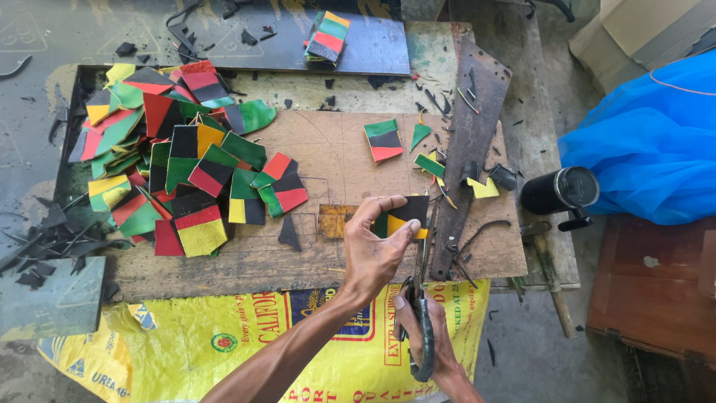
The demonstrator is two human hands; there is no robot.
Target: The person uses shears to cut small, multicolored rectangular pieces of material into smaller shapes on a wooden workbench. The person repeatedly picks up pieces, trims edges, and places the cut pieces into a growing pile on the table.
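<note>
My left hand (371, 250) pinches a small striped patch (403, 215) of black, yellow and green material above the wooden board (328, 157). Just below it, my right hand (426, 336) grips a pair of dark-handled scissors (422, 298), whose blades point up along the patch's right edge. A trimmed green, black and red patch (383, 139) lies alone further back on the board. Small offcuts (431, 164) lie near it.
A big heap of multicoloured patches (175, 164) covers the board's left side. A small stack of patches (327, 35) sits at the back. A rusty metal strip (468, 142), a black cylinder (559, 190), a blue sheet (649, 142) and a yellow sack (246, 343) surround the work area.
</note>
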